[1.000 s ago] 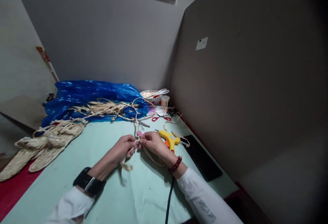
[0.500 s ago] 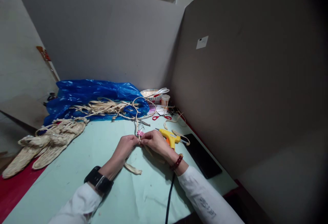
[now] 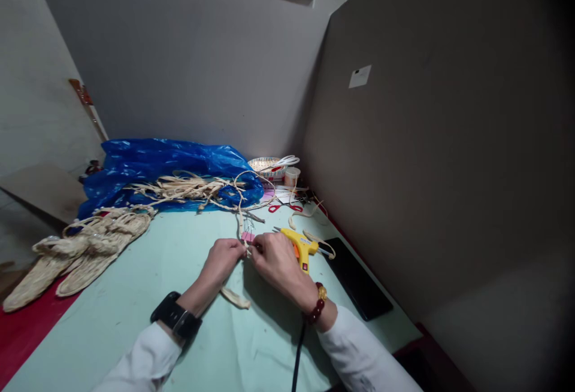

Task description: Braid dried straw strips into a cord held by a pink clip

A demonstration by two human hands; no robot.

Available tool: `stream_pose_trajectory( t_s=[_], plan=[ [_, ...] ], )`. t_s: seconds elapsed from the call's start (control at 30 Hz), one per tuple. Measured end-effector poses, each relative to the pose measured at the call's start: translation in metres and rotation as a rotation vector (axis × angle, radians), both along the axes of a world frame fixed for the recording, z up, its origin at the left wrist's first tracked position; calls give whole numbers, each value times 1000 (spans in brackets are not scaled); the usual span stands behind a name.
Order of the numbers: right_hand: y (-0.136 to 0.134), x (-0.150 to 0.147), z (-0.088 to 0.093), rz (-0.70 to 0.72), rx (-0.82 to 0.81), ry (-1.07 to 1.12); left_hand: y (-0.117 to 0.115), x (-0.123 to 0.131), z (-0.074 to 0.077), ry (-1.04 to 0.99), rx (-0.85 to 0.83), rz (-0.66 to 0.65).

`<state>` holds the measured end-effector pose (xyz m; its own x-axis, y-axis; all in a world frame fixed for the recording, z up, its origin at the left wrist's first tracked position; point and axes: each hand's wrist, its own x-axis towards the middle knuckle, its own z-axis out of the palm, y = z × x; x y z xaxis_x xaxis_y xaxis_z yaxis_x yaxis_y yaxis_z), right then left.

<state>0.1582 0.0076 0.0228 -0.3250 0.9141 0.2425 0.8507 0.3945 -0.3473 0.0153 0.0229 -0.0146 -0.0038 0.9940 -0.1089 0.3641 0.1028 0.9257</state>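
Observation:
A cord of twisted, straw-coloured fibre (image 3: pixel 240 224) runs from the pile at the back down to my fingertips. My left hand (image 3: pixel 226 254) pinches the near end of this cord, just below a pink binder clip (image 3: pixel 248 236). Close beside it, my right hand (image 3: pixel 277 260) has thumb and fingers together at the same end of the cord; its fingertips are partly hidden. To the right of that hand lies a yellow glue gun (image 3: pixel 302 245). One loose fibre strip (image 3: pixel 236 298) rests on the table beside my left wrist.
Woven sandals (image 3: pixel 90 248) lie at the left. Behind is a blue plastic bag (image 3: pixel 166 158) with a heap of fibre strips (image 3: pixel 184 187). Red-handled scissors (image 3: pixel 286 207), a basket (image 3: pixel 265 164) and a black phone-like slab (image 3: pixel 359 281) occupy the right. Grey partitions (image 3: pixel 202 69) rise behind.
My right hand has turned at the wrist, showing more of its back and bracelet. A strip that hung beneath it no longer shows. My left hand stays nearly in place.

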Motion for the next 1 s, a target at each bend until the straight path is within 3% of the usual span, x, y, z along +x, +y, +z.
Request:
stream_pose_trajectory(
  t_s=[0.17, 0.27, 0.43, 0.53, 0.67, 0.87, 1.0],
  plan=[
    [-17, -16, -13, 185, 68, -152, -7, -4, 9, -231, -114, -21],
    [-19, -16, -13, 200, 35, -158, -10, -10, 16, -324, -177, -58],
    [-5, -4, -1, 11, 1, 199, -9, -14, 17, -400, -199, -71],
    [7, 0, -2, 78, -147, 387, -8, -12, 14, -410, -187, -79],
    [16, -2, -14, 132, -415, 517, -8, -10, 10, -337, -138, -66],
    [18, -2, -19, 13, -270, 524, -9, -8, 7, -88, 3, -67],
    [20, 0, -21, 64, -370, 570, -9, -6, 10, 119, 135, -77]
  ],
)
